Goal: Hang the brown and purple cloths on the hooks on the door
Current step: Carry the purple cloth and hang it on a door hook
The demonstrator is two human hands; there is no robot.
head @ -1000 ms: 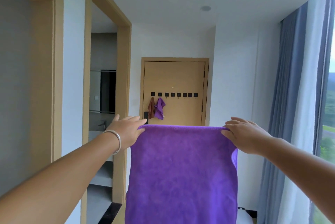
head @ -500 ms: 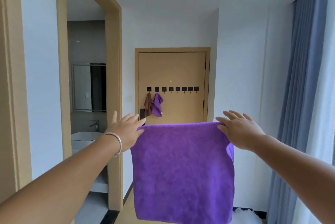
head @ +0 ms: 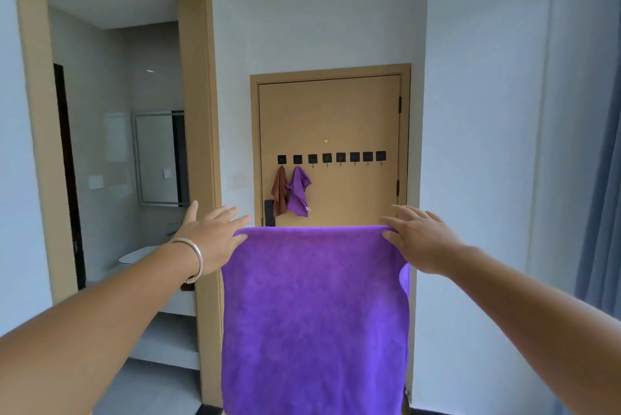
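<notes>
I hold a large purple cloth (head: 314,317) stretched out flat in front of me. My left hand (head: 215,235), with a silver bangle on the wrist, pinches its top left corner. My right hand (head: 421,238) pinches its top right corner. Straight ahead at the end of the hallway is a tan door (head: 331,119) with a row of several black hooks (head: 340,157). A brown cloth (head: 279,190) hangs from the leftmost hook and a small purple cloth (head: 298,191) from the one beside it. The other hooks are bare.
An open doorway with a tan frame (head: 201,132) on the left leads into a bathroom with a mirror (head: 158,159) and a sink (head: 139,255). A white wall (head: 487,146) runs along the right. Blue curtains (head: 605,196) hang at the far right.
The view has moved forward down the hallway, so the door and hooks look larger and nearer. Both hands still hold the purple cloth spread at its top corners.
</notes>
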